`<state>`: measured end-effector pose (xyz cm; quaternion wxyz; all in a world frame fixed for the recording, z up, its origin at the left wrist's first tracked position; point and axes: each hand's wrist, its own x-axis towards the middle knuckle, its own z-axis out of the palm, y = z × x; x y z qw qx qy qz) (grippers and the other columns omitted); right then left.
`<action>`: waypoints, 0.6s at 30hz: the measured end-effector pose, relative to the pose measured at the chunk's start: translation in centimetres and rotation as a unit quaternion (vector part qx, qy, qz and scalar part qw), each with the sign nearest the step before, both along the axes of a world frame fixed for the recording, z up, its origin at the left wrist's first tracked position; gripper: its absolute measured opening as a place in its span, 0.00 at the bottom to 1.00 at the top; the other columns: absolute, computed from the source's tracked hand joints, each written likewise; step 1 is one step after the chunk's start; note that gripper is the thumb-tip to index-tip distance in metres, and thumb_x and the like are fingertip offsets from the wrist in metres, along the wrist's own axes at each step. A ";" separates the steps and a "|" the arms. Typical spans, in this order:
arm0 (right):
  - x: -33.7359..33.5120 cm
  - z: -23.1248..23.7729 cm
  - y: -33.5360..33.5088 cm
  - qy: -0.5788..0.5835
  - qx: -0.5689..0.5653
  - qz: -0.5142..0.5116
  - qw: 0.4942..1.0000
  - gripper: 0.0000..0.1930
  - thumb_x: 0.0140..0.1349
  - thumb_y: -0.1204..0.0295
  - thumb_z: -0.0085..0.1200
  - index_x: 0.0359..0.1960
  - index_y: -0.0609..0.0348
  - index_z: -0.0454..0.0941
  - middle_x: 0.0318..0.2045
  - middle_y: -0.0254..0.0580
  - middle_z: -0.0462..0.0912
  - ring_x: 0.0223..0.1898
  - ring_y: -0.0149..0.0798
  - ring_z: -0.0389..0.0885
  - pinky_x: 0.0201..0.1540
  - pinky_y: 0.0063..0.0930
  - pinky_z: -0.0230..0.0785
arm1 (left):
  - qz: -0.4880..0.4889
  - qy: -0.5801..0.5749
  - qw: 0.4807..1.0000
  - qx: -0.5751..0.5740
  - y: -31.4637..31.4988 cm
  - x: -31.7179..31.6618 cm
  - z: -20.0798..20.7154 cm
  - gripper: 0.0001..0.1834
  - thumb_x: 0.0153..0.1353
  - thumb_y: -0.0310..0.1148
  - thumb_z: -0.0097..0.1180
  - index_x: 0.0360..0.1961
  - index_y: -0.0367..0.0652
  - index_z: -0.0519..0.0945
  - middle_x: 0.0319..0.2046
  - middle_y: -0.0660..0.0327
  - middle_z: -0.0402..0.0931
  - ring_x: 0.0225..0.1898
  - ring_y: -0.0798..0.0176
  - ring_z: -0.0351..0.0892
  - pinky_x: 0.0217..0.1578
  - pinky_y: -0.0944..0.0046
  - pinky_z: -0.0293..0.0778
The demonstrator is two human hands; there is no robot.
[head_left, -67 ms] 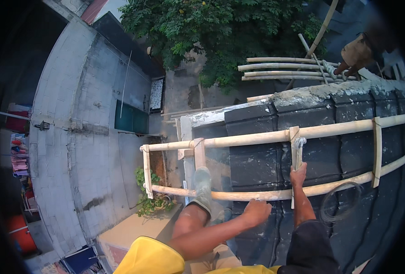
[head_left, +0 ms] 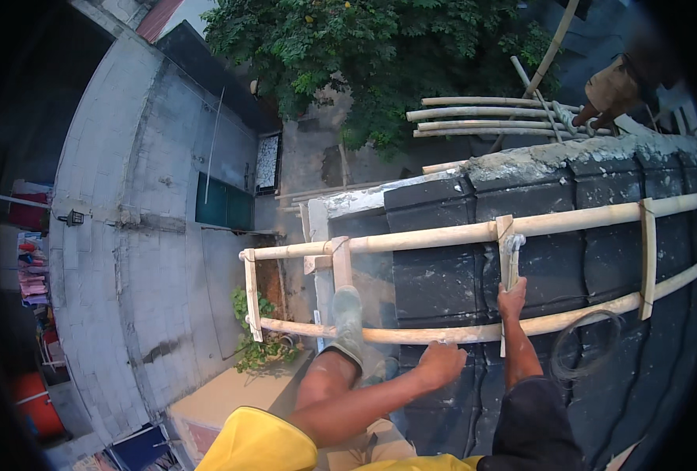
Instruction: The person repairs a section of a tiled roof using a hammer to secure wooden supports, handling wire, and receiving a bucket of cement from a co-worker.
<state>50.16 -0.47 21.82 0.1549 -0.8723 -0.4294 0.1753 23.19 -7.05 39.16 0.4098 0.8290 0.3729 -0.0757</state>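
A bamboo ladder (head_left: pixel 435 238) lies across the view, its two poles joined by flat wooden rungs tied with wire. My right hand (head_left: pixel 512 298) is closed round a pale-handled tool with a small grey head (head_left: pixel 515 245), held against one rung. It looks like a hammer, but the grip hides part of it. My left hand (head_left: pixel 442 364) is closed by the near bamboo pole (head_left: pixel 411 336); what its fingers hold, if anything, is too small to name. A loose coil of wire (head_left: pixel 584 369) hangs at the near pole, right of my right hand. My booted foot (head_left: pixel 348 314) rests at the ladder.
Dark roof tiles (head_left: pixel 435 294) lie beneath the ladder, bordered by a rough cement ridge (head_left: pixel 521 166). Bamboo poles (head_left: pixel 482 114) and another person's legs (head_left: pixel 592 110) are beyond it. A drop leads down to the ground at left, beside a grey block wall (head_left: pixel 89 290).
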 end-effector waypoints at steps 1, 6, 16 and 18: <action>-0.1 0.1 0.0 0.003 -0.005 -0.005 1.000 0.26 0.55 0.69 0.66 0.52 0.57 0.65 0.50 0.55 0.76 0.54 0.61 0.74 0.54 0.56 0.66 | -0.005 0.001 1.000 0.007 -0.1 0.1 0.1 0.15 0.57 0.39 0.63 0.38 0.40 0.80 0.35 0.52 0.81 0.39 0.50 0.84 0.39 0.48 0.76; -0.4 0.2 0.1 0.003 -0.003 0.000 1.000 0.26 0.55 0.69 0.65 0.52 0.57 0.65 0.49 0.56 0.76 0.54 0.61 0.74 0.55 0.55 0.66 | -0.007 0.004 0.999 0.035 -0.5 0.0 0.0 0.09 0.60 0.34 0.55 0.36 0.41 0.79 0.34 0.52 0.81 0.37 0.50 0.84 0.37 0.49 0.76; -0.2 0.1 -0.5 -0.013 -0.011 -0.030 0.999 0.25 0.54 0.68 0.66 0.49 0.57 0.65 0.48 0.54 0.76 0.53 0.60 0.75 0.53 0.57 0.67 | -0.040 -0.003 0.999 0.014 -0.6 0.6 -0.8 0.19 0.57 0.43 0.64 0.40 0.39 0.79 0.37 0.52 0.81 0.39 0.47 0.83 0.39 0.47 0.76; -0.3 -0.2 0.1 -0.032 -0.013 -0.003 0.999 0.26 0.54 0.65 0.66 0.49 0.58 0.65 0.48 0.53 0.76 0.54 0.59 0.74 0.53 0.56 0.66 | -0.041 -0.009 0.999 0.011 0.0 0.1 -0.1 0.19 0.58 0.43 0.63 0.41 0.38 0.78 0.37 0.50 0.80 0.39 0.46 0.83 0.39 0.47 0.76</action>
